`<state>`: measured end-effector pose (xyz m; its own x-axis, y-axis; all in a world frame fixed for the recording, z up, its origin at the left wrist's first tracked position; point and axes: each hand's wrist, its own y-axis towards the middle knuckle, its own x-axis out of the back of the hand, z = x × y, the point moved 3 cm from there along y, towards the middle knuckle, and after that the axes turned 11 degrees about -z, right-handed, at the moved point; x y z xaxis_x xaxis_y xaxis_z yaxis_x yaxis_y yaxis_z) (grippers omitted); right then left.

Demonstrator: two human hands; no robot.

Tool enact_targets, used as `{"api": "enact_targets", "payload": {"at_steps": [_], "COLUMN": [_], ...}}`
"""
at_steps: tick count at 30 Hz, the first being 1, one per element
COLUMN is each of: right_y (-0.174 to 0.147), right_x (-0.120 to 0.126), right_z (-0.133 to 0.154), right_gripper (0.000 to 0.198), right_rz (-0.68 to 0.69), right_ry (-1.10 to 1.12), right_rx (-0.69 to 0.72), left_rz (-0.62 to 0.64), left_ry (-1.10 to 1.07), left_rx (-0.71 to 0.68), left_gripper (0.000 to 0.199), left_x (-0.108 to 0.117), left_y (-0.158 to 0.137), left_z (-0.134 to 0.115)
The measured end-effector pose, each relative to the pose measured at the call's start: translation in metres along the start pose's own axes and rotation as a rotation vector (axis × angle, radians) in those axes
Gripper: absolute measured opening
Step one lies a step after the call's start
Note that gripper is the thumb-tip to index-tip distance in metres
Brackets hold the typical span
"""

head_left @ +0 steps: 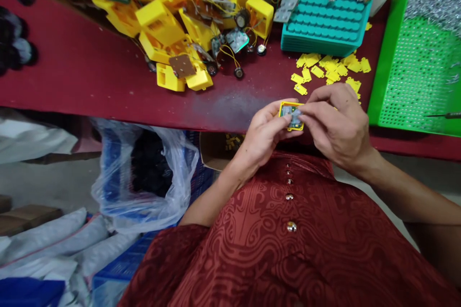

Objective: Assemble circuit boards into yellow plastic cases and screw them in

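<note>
My left hand (264,127) grips a small yellow plastic case (291,129) near the table's front edge, with the thumb laid over its open face. A circuit board (287,110) shows inside the case. At the case's right side is my right hand (336,122), its thumb and index finger pinched together over the board. Whatever lies between those fingertips is too small to make out. Beyond my right hand, flat yellow plastic covers (317,71) lie scattered on the red tabletop (248,91).
Yellow housings (160,21) with wired boards are heaped at the back left. Stacked teal trays (324,19) stand behind the covers. At right, a green basket (376,91) holds screws (432,7) and a screwdriver (448,115). A plastic-lined blue crate (111,168) sits below the table.
</note>
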<state>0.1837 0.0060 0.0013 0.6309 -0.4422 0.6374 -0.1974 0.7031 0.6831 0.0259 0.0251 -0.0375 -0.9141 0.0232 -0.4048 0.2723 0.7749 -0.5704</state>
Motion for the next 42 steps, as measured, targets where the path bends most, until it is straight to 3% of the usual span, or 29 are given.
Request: {"api": "enact_targets", "payload": {"at_steps": [4, 8, 15, 22, 29, 35, 42], "right_y": [-0.002, -0.004, -0.007, -0.007, 0.000, 0.000, -0.003], "right_x": [0.001, 0.001, -0.006, -0.008, 0.006, 0.019, 0.020], "right_z": [-0.007, -0.007, -0.002, -0.008, -0.003, 0.002, 0.004], "right_gripper": [0.014, 0.016, 0.012, 0.012, 0.024, 0.015, 0.011], "right_rz": [0.130, 0.196, 0.158, 0.170, 0.130, 0.022, 0.022], "right_ry": [0.031, -0.008, -0.066, 0.008, 0.059, 0.058, -0.001], "right_rx": [-0.077, -0.041, -0.027, -0.035, -0.091, -0.134, -0.185], "left_rz": [-0.025, -0.033, -0.041, -0.040, -0.015, 0.042, 0.032], "left_ry": [-0.090, -0.088, -0.002, -0.089, -0.163, -0.183, -0.099], "left_rx": [0.082, 0.098, 0.017, 0.088, 0.158, 0.162, 0.131], "left_gripper": [0.029, 0.029, 0.028, 0.022, 0.023, 0.028, 0.032], "left_x": [0.002, 0.002, -0.001, 0.001, 0.005, 0.002, 0.000], "left_y": [0.003, 0.002, -0.001, 0.005, 0.010, 0.010, 0.007], "left_z": [-0.001, 0.000, 0.003, 0.004, 0.001, -0.004, -0.007]}}
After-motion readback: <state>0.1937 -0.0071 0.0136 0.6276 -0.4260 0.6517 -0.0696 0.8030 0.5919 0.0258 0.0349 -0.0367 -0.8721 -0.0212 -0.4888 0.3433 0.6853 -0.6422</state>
